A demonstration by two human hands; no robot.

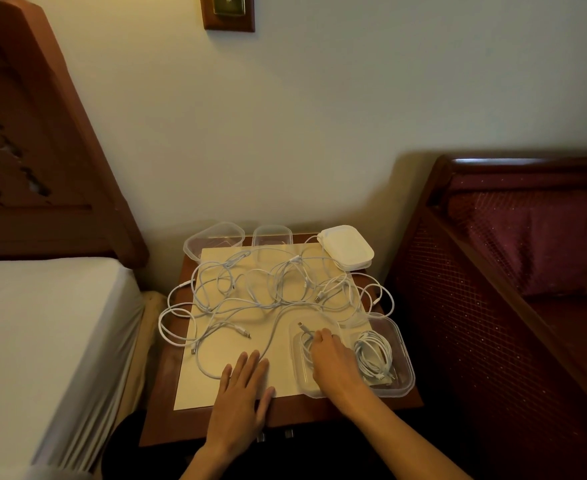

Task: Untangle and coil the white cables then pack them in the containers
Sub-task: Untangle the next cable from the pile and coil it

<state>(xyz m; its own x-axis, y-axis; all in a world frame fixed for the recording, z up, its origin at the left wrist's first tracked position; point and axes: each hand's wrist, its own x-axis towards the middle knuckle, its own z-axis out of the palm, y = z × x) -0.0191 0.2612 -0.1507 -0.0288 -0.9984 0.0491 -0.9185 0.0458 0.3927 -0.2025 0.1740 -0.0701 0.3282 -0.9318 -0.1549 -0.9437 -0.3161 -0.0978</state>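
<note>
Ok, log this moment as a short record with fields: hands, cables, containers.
left hand: flat on the cream mat, fingers spread, beside a cable strand
right hand: reaching into the near container, on a cable
packed: one coiled cable in the right container
still loose: tangled cables across the mat
empty containers: two at the back
lids: white stack, back right
</note>
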